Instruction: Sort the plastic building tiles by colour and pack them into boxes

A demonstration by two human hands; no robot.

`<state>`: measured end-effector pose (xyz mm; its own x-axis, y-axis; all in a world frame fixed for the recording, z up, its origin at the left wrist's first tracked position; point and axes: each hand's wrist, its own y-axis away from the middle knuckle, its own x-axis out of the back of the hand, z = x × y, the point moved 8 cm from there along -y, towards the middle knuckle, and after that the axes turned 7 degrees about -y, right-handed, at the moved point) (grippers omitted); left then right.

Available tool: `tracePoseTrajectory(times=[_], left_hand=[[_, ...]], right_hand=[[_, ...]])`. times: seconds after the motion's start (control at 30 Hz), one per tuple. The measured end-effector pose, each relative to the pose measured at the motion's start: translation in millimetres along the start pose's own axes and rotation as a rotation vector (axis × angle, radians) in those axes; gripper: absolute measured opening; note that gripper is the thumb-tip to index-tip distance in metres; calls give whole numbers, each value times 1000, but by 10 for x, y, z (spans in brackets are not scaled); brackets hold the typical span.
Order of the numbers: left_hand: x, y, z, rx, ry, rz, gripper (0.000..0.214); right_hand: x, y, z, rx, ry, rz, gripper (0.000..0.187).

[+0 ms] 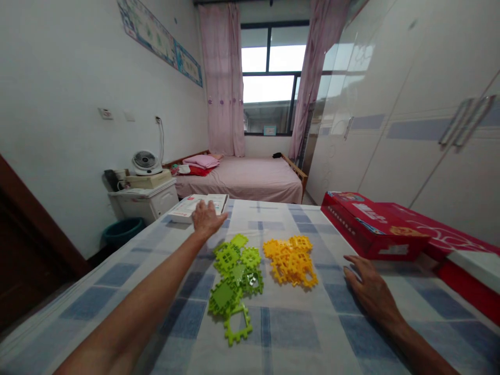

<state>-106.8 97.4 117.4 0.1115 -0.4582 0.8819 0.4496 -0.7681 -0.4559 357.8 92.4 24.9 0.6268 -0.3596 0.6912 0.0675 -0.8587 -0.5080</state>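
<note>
My left hand (207,217) reaches forward to the near right part of a flat white box (182,210) at the table's far left. Its thumb sticks out to the right and nothing shows in its grip; whether the fingertips touch the box I cannot tell. In the middle lies a loose heap of green interlocking plastic pieces (224,296), some square with toothed edges. Beside it on the right is a heap of yellow interlocking plastic pieces (291,263). My right hand (369,286) rests on the cloth right of the yellow heap, fingers apart, holding nothing.
A blue-and-white checked cloth (291,333) covers the table. Red boxes (367,224) stand along its right side. Beyond the table are a bed (258,174) and, at left, a small white cabinet (150,200) with a fan (146,161). Wardrobes (390,104) line the right wall.
</note>
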Motion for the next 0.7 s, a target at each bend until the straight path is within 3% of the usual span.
tracePoseTrajectory(times=[0.07,0.13,0.4,0.7], left_hand=[[-219,-160,-263,96,-27,-115,74],[-365,-219,-359,129,-29,-184,79],[-607,-282,-298,197,-28,-244,83],[-631,-274,-218,190,-2,-138,72]], right_hand=[[-4,-7,40,-33,5,-12,48],[-22,-18,75,-47,8,-29,48],[-78,-11,156,-40,8,-98,47],[-115,-1,153,-46,17,-126,45]])
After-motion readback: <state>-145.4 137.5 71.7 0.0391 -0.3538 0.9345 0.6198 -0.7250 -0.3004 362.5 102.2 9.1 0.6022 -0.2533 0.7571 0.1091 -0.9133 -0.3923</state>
